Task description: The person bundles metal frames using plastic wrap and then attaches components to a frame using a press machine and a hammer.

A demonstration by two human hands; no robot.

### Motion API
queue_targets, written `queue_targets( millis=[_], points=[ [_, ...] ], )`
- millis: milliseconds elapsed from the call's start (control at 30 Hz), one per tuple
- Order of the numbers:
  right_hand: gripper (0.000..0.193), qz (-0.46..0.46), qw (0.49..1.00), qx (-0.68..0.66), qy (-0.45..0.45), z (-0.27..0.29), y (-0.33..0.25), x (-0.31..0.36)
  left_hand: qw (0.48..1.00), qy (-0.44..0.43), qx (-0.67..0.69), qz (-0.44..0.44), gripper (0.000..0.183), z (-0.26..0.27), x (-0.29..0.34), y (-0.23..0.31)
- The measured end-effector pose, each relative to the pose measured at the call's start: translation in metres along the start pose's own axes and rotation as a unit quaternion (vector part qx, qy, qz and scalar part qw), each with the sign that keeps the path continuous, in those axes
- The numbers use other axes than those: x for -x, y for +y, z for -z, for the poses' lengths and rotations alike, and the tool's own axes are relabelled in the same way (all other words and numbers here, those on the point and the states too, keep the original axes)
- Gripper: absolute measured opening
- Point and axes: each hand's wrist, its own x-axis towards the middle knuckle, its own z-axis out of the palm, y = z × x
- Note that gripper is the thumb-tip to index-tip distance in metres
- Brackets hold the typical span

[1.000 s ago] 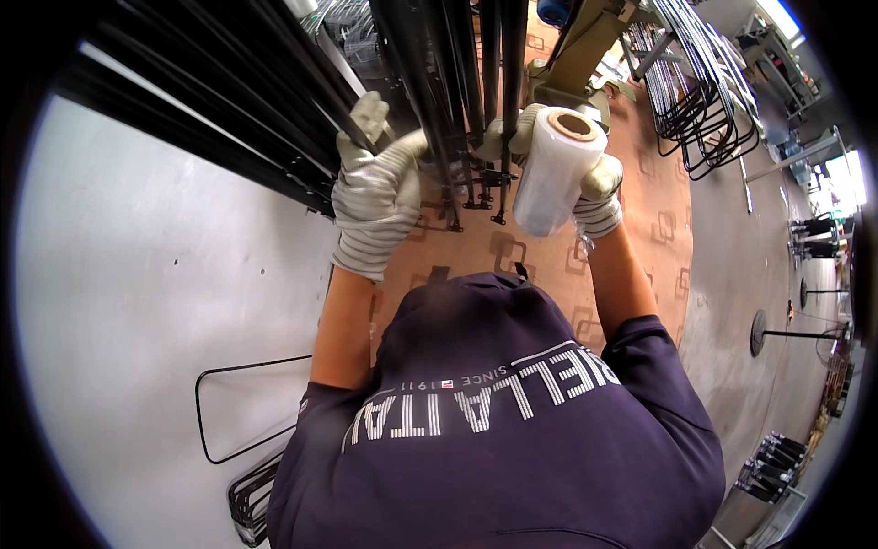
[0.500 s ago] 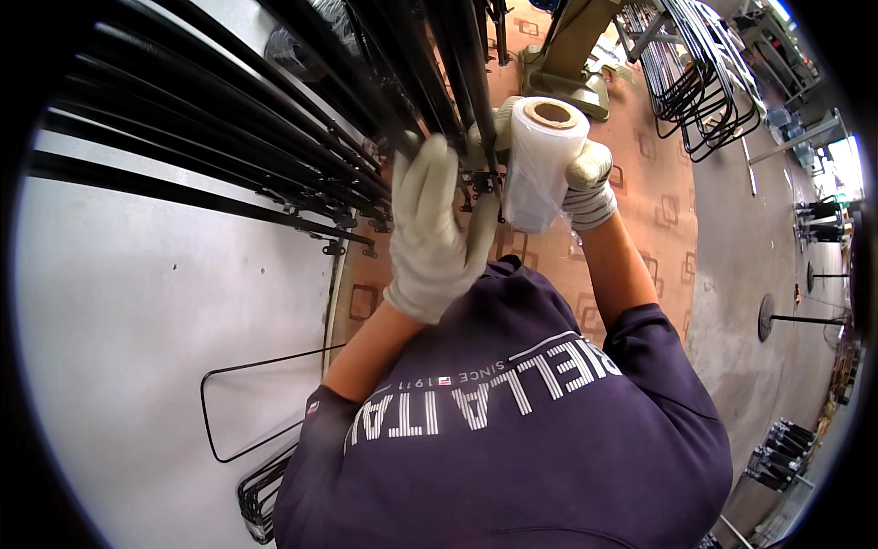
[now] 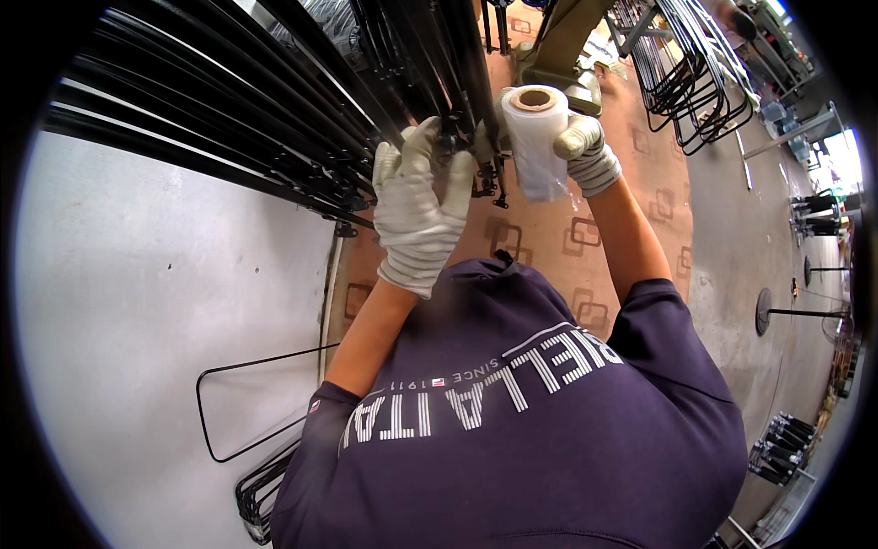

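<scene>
Watching remotely, I see the right hand (image 3: 593,154) with its grip wrapped around the film roll (image 3: 540,151), above the patterned mat (image 3: 645,210), between its side edges. The left hand (image 3: 416,224), thumb apart, meets the black tubes (image 3: 444,64); I can't tell whether its grip pinches any.

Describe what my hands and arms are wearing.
The left hand and right hand wear off-white gloves, banded at the wrists. Dark navy-purple short sleeves leave the forearms bare; the left sleeve bears a small red-and-white tag.
</scene>
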Motion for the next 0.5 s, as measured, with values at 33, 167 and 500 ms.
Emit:
queue_targets(
  millis=[33,167,500],
  points=[
    [0.074,-0.002,1.0,0.005,0.002,0.001,0.0,0.0,0.998,-0.001,0.052,0.035,0.032,-0.001,-0.002,0.002],
    [0.074,-0.025,1.0,0.015,-0.008,0.008,0.003,-0.002,0.996,-0.036,-0.025,0.072,0.03,0.002,-0.009,0.003],
    [0.077,-0.003,0.999,-0.012,-0.045,-0.01,-0.011,0.002,0.995,-0.006,-0.101,0.022,0.014,0.036,-0.021,-0.019]
  ],
)
